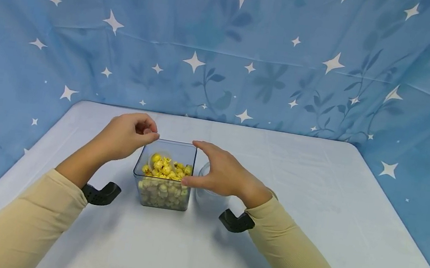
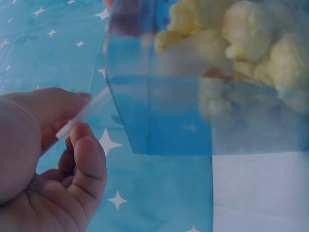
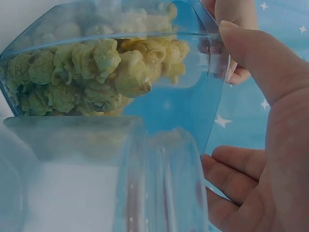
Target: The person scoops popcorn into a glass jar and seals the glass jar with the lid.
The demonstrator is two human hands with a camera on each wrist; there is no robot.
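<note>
A square clear plastic container holds yellow popcorn. At its far left corner my left hand pinches the thin handle of a whitish translucent spoon between thumb and fingers. The spoon's rounded end lies inside the container among the popcorn, partly covered. My right hand spans the container's right side, thumb on the near rim and fingertips at the far right corner, holding it. Right beside the container, under my right hand, stands a clear round jar, partly hidden by that hand.
A white cloth covers the table. Behind it hangs a blue curtain with white stars, also at both sides. Black wrist mounts are strapped on both forearms and jut inward above the table.
</note>
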